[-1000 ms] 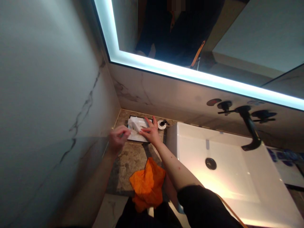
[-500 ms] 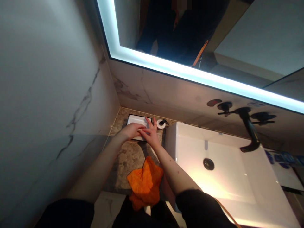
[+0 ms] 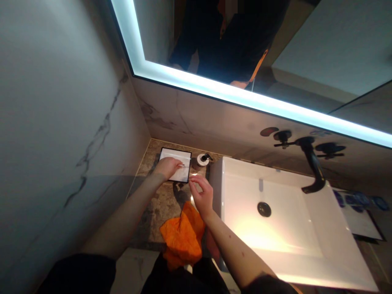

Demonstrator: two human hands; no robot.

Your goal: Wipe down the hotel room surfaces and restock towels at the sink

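Two-handed, working bare at the far-left end of the counter [image 3: 154, 204], between the veined wall [image 3: 76, 134] on the left and the basin [image 3: 290, 241] on the right. Resting the left hand [image 3: 168, 167] on or just over the white tray [image 3: 181, 175], covering much of its left half; not being able to tell contact from a slight gap. Bunching the left fingers narrow, pointing right toward the tray's middle; seeing a small dark mark [image 3: 184, 165] beside the tips, but not being able to tell whether pinching anything. Holding the right hand [image 3: 202, 194] just off the tray's near-right corner, curling thumb and fingers into a narrow loop; again not being able to tell whether gripping something small. Finding the dark-rimmed tray lying flat near the far wall, with the black-topped dispenser [image 3: 201, 162] just beside it on the right. Noting the orange cloth [image 3: 183, 239] at the counter's near edge, apart from the tray. Judging the step in hand as fine fingertip work at the tray's surface, probably leading from the left. Reckoning the next move as calling for a light, level touch, sparing the rim and staying clear of the dispenser.
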